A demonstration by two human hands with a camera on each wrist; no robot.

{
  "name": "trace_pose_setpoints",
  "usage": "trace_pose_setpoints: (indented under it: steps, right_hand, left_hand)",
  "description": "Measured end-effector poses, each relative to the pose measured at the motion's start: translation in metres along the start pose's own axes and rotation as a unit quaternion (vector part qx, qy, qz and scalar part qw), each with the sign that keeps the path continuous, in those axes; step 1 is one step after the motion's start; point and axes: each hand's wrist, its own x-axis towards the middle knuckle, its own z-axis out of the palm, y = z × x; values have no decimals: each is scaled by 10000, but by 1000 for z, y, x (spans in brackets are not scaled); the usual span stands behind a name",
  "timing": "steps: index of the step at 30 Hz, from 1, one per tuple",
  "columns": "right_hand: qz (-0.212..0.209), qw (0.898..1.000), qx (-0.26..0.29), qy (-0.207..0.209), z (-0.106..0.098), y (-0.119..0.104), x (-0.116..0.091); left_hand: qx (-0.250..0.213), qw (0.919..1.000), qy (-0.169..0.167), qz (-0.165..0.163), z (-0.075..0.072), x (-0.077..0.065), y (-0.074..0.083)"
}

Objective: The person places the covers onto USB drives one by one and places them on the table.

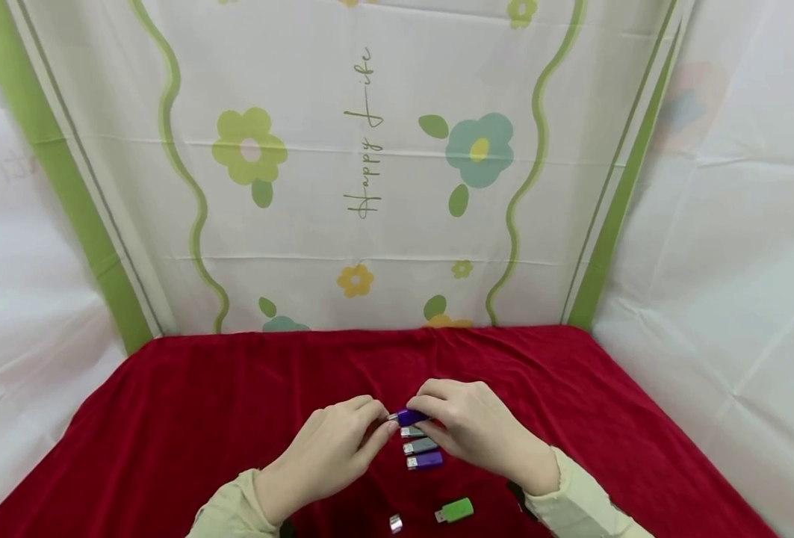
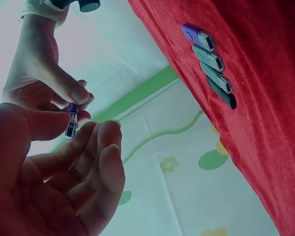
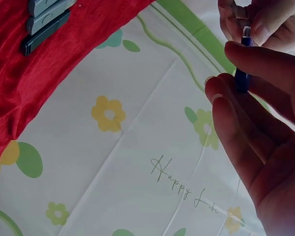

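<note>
A purple USB flash drive [image 1: 411,417] is held above the table between the two hands. My right hand [image 1: 473,426] pinches its purple body between thumb and fingers. At the metal connector end, my left hand [image 1: 332,448] pinches with thumb and index finger; in the left wrist view this end of the flash drive [image 2: 71,129] looks clear-tipped. Just below the hands lie a second purple flash drive [image 1: 425,461], grey flash drives [image 1: 420,446] and a dark one [image 2: 221,92], side by side in a row.
Nearer me on the red cloth [image 1: 235,418] lies a green flash drive [image 1: 457,510] with its connector bare. A small shiny, clear-looking piece [image 1: 396,523] sits left of it. White patterned curtains [image 1: 397,187] enclose the table at the back and sides.
</note>
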Motion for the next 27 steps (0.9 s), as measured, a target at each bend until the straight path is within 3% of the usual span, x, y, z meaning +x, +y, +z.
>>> trace_pose_setpoints:
  steps: [6,11,20,27]
  right_hand:
    - [104,9998,-22,-167,1,4,-1]
    - [444,9961,144,-753,4,9,-6]
    - [1083,9741,640,-1879,15,13,-20]
    - [1081,9614,431,-2492,21,11,-32]
  left_hand:
    - [51,9997,131,-208,-1,0,-2]
    - [83,9996,111,-245,-3,1,-3]
    - [112,9997,55,-204,-6,2,-5]
    - [171,9995,-30,-256,-6,2,-5]
